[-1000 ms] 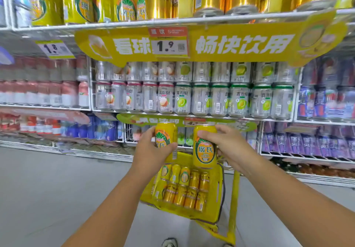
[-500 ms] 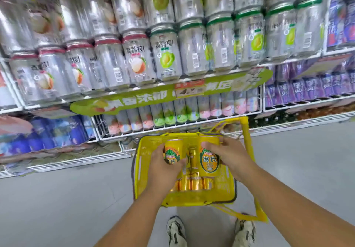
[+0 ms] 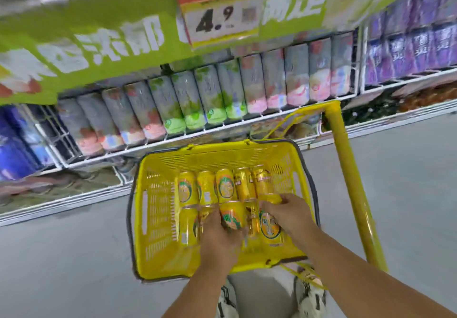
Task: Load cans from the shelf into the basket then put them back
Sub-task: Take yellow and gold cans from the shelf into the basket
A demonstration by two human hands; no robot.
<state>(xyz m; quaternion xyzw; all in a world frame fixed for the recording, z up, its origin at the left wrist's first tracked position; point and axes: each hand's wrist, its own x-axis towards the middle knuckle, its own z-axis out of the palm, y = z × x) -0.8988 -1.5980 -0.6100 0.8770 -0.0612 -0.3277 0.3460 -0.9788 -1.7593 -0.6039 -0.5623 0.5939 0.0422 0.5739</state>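
Note:
A yellow plastic basket (image 3: pixel 158 218) stands on the floor in front of me, with several yellow cans (image 3: pixel 225 186) lying side by side in rows on its bottom. My left hand (image 3: pixel 220 241) grips a yellow can (image 3: pixel 232 216) low inside the basket, near the front row. My right hand (image 3: pixel 289 215) grips another yellow can (image 3: pixel 270 230) beside it on the right, also down among the lying cans. Both cans are tilted almost flat.
The basket's tall yellow pull handle (image 3: pixel 346 169) rises at the right. Behind the basket runs a low white wire shelf (image 3: pixel 197 132) of silver cans under a green banner with a 4.9 price tag (image 3: pixel 220 18). My shoes (image 3: pixel 311 295) stand just behind the basket on grey floor.
Both hands have gone down from chest height in front of the shelf into the basket with their cans. The view has tipped downward.

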